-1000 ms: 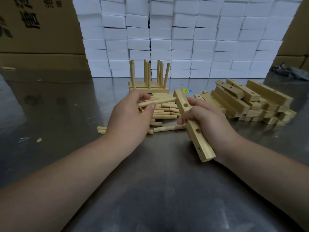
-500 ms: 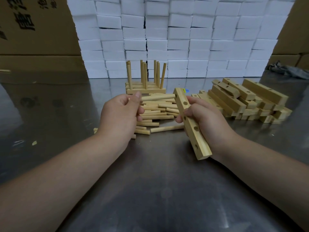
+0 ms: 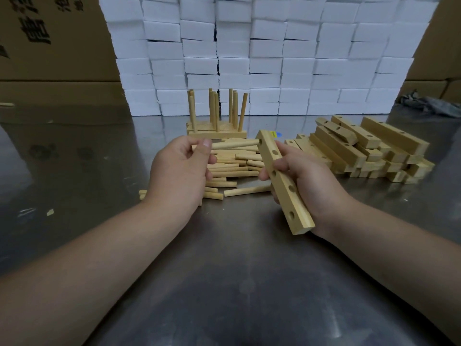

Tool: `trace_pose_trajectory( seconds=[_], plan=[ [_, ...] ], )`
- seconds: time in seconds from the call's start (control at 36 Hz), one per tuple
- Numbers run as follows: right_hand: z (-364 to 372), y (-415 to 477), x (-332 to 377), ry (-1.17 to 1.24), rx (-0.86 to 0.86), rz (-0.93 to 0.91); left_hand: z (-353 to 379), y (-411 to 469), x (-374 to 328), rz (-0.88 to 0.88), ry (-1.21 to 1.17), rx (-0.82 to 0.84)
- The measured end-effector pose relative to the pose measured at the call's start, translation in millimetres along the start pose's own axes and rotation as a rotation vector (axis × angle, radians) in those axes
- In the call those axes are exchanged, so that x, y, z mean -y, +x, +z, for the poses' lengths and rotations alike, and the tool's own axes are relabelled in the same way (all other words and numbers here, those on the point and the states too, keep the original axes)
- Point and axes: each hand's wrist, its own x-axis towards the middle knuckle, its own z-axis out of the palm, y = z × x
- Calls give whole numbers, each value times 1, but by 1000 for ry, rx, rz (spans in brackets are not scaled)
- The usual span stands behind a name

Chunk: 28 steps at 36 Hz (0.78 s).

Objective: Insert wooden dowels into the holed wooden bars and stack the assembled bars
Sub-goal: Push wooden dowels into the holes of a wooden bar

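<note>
My right hand (image 3: 305, 181) grips a holed wooden bar (image 3: 284, 183) held tilted above the table, its far end up. My left hand (image 3: 179, 171) pinches a wooden dowel (image 3: 234, 144) lying level, its right tip at the bar's topmost hole. Beneath the hands a pile of loose dowels (image 3: 232, 168) lies on the metal table. Behind it stand assembled bars (image 3: 217, 133) with several dowels sticking upright.
A heap of unassembled holed bars (image 3: 359, 148) lies to the right. A wall of white foam blocks (image 3: 262, 53) closes the back, with cardboard boxes (image 3: 50, 46) to the left. Grey cloth (image 3: 429, 106) lies at the far right. The steel tabletop (image 3: 224, 283) stretches toward me.
My left hand has slid leftward along the dowel and levelled it, bringing its tip to the bar's top hole. The bar in my right hand barely moved.
</note>
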Motion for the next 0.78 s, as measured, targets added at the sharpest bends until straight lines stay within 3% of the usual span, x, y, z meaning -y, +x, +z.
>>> trace_pose_trajectory(
  seconds=[0.28,0.42,0.78],
  plan=[
    [-1,1,0,36,-10,41,-1,-3,-3,52,7,72],
    [-1,-1,1,-64,2,3,-3,-5,-5,92,46,95],
    [-1,-2,4,-193,13,-77,-3,-1,-3,-28,-31,128]
  ],
)
